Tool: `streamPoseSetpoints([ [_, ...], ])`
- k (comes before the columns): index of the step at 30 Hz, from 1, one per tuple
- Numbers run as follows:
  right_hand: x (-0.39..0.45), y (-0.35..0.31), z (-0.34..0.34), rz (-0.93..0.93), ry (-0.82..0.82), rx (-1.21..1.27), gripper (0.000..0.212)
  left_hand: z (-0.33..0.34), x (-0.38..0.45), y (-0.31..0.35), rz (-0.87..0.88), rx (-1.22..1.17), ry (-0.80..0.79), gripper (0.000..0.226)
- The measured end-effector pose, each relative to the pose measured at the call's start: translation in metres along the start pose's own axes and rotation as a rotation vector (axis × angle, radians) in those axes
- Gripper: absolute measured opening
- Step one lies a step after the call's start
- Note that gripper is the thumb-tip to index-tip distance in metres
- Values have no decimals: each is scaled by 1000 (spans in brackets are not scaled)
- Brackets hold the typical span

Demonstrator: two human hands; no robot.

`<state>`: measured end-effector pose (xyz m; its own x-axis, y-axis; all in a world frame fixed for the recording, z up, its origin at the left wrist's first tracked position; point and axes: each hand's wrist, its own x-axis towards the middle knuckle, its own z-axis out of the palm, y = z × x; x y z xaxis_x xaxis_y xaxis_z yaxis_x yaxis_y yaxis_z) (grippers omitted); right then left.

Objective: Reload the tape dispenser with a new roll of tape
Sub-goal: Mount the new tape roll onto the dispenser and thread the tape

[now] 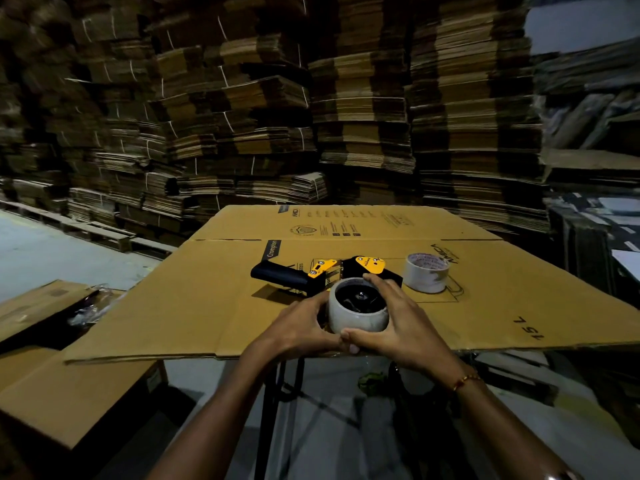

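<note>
A black and yellow tape dispenser (311, 275) lies on its side on a flattened cardboard sheet (207, 306), handle pointing left. A pale tape roll (356, 318) sits over the dispenser's hub at its near end; the black hub shows through the roll's core. My left hand (304, 327) cups the roll's left side. My right hand (398, 320) wraps its right side, with fingers over the far rim and the thumb at the front. A second tape roll (426, 277) stands alone to the right, just behind my right hand.
The cardboard sheet rests on a black folding stand (277, 393) and overhangs it. More flat cardboard (52, 386) lies lower left. Tall stacks of bundled flat cartons (311, 116) wall off the back. Grey floor shows at left and below.
</note>
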<state>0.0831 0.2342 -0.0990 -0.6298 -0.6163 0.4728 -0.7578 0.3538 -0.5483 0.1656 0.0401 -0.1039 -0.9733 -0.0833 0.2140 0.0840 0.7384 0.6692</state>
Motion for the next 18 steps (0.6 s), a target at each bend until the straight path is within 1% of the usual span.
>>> streamPoseSetpoints([
  [5, 3, -1, -5, 12, -48, -53, 95, -1, 1, 0, 2, -10, -11, 96],
  [8, 1, 1, -1, 33, -27, -60, 96, 0, 1, -2, -4, -21, -11, 95],
  [12, -6, 5, 8, 50, 38, 4, 97, 0, 2, -4, -6, -49, -24, 97],
  [15, -6, 4, 9, 80, 20, 38, 98, -1, 2, -3, -16, -52, -41, 100],
  [18, -4, 2, 6, 100, -15, 71, 105, -2, -1, 1, -28, -46, -55, 103],
])
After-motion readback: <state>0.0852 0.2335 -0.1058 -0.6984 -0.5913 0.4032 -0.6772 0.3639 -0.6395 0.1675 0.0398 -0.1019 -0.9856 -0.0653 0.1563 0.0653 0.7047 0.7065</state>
